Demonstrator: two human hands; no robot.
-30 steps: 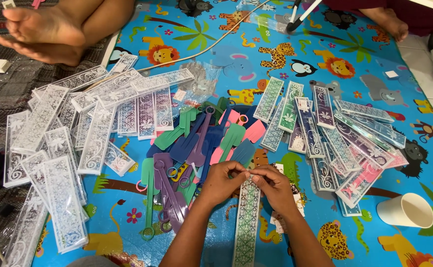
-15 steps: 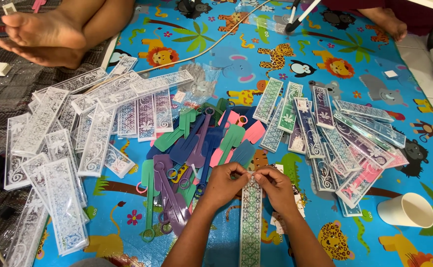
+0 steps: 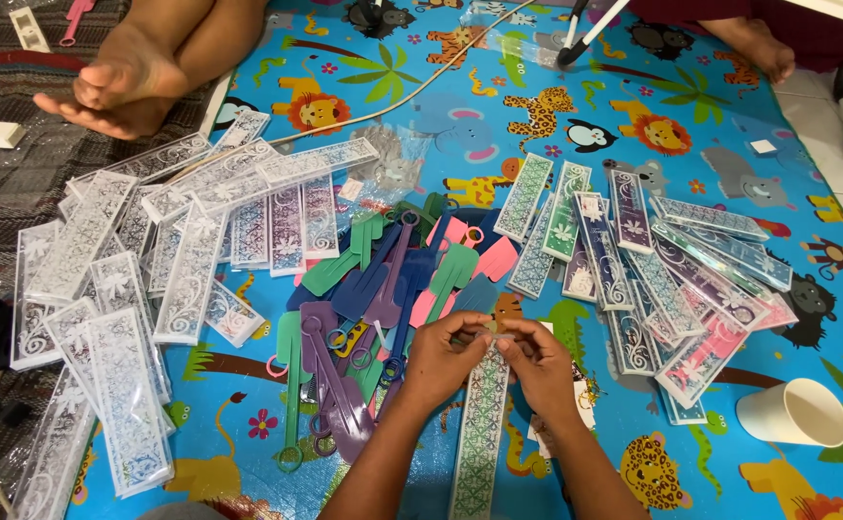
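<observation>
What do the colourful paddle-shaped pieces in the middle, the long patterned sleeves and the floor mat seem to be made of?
The paddle-shaped pieces look like moulded plastic: flat, evenly coloured, slightly glossy. The patterned sleeve pinched at its top end by the left hand and right hand seems to be clear plastic film over printed card, though that is uncertain; the piled sleeves glint. The floor mat looks like printed foam or vinyl, faintly shiny.

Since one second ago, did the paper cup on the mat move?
No. The paper cup lies on its side at the same spot on the play mat, beside the printed green palm leaf, as earlier.
</observation>
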